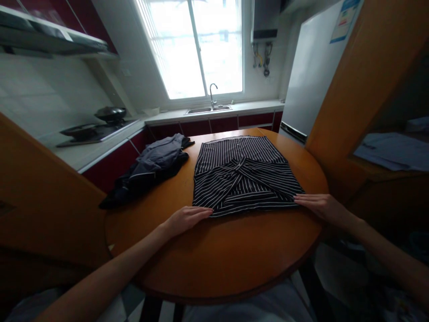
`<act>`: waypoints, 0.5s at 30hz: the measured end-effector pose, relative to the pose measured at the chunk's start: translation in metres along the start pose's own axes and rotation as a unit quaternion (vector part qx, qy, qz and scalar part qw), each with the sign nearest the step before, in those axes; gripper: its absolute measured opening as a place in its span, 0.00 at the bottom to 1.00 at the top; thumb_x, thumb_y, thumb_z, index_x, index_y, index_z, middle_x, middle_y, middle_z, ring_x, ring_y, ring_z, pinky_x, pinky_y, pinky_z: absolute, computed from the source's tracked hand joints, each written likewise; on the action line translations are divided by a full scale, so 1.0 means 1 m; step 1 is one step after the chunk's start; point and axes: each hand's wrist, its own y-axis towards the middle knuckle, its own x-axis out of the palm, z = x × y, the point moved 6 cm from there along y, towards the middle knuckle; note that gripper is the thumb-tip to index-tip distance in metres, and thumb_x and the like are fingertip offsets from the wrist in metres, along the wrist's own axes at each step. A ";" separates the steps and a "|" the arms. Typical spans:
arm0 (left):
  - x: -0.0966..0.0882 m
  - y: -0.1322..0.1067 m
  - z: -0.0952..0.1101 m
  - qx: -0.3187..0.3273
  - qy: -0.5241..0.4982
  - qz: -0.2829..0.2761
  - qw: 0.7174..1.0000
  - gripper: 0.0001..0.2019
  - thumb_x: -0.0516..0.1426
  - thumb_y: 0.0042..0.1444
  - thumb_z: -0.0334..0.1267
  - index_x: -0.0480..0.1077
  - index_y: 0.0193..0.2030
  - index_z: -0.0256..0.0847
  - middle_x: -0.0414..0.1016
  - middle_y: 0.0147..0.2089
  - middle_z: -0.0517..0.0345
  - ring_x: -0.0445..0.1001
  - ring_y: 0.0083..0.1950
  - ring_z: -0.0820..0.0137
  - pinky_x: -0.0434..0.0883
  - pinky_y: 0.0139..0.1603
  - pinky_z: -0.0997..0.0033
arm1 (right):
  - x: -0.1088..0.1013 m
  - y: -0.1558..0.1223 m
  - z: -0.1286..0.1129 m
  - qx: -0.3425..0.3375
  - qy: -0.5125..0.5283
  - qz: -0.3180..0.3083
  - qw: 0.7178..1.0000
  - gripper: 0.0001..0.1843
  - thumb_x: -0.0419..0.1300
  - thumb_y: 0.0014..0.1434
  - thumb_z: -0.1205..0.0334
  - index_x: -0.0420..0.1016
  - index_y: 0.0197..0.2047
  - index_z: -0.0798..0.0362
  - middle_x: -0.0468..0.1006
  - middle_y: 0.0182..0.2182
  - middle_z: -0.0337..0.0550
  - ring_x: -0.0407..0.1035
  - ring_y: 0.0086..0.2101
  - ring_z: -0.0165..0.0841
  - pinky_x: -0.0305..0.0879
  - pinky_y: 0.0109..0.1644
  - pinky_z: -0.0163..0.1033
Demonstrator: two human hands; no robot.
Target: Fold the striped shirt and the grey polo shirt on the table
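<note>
A black garment with white stripes [241, 152] lies spread on the round wooden table [234, 250]. Its front has a knotted, twisted panel, and its near edge faces me. At that edge's left end, the outstretched fingers of my left hand [187, 219] rest on the cloth. My right hand [317, 204] touches the near right corner in the same way, fingers straight and close together. Neither hand visibly grips the fabric, though the undersides of the fingers are hidden.
A grey and black piece of clothing [150, 163] is heaped at the table's left side. Beyond are a counter with a sink [201, 110], a stove with a wok [110, 114], and a white fridge [311, 67]. Papers [395, 150] lie on a shelf at right.
</note>
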 end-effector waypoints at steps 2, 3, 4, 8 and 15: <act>-0.001 -0.003 -0.006 -0.037 -0.022 0.024 0.999 0.18 0.49 0.72 0.31 0.70 0.64 0.41 0.80 0.54 0.50 0.81 0.51 0.68 0.78 0.53 0.73 | -0.001 0.001 0.000 0.019 0.022 -0.007 1.000 0.22 0.51 0.69 0.67 0.78 0.59 0.43 0.79 0.56 0.39 0.75 0.54 0.38 0.72 0.61 0.44; -0.001 -0.004 -0.007 -0.051 -0.032 0.032 0.998 0.17 0.49 0.72 0.31 0.71 0.62 0.41 0.80 0.52 0.50 0.81 0.49 0.68 0.78 0.52 0.73 | -0.002 0.002 0.000 0.029 0.033 -0.014 0.999 0.22 0.51 0.69 0.66 0.79 0.58 0.43 0.79 0.55 0.39 0.75 0.53 0.38 0.72 0.61 0.44; -0.001 -0.005 -0.009 -0.062 -0.042 0.039 0.996 0.16 0.49 0.72 0.31 0.72 0.61 0.40 0.81 0.51 0.49 0.82 0.49 0.68 0.79 0.51 0.74 | -0.004 0.003 0.000 0.040 0.044 -0.021 0.998 0.21 0.51 0.68 0.65 0.79 0.58 0.44 0.80 0.55 0.39 0.76 0.53 0.38 0.73 0.60 0.44; -0.008 -0.005 -0.008 -0.107 -0.084 0.058 0.989 0.15 0.49 0.72 0.32 0.75 0.56 0.37 0.81 0.48 0.47 0.82 0.45 0.69 0.79 0.48 0.74 | -0.013 0.008 -0.003 0.093 0.087 -0.051 0.990 0.21 0.51 0.68 0.61 0.80 0.57 0.45 0.82 0.52 0.40 0.79 0.49 0.41 0.75 0.55 0.43; -0.037 -0.007 0.007 -0.238 -0.159 0.028 0.958 0.13 0.54 0.69 0.40 0.80 0.46 0.39 0.82 0.41 0.51 0.81 0.40 0.68 0.77 0.42 0.75 | -0.036 0.011 -0.024 0.159 0.172 -0.140 0.962 0.19 0.54 0.68 0.58 0.83 0.54 0.48 0.85 0.46 0.46 0.80 0.43 0.42 0.73 0.47 0.40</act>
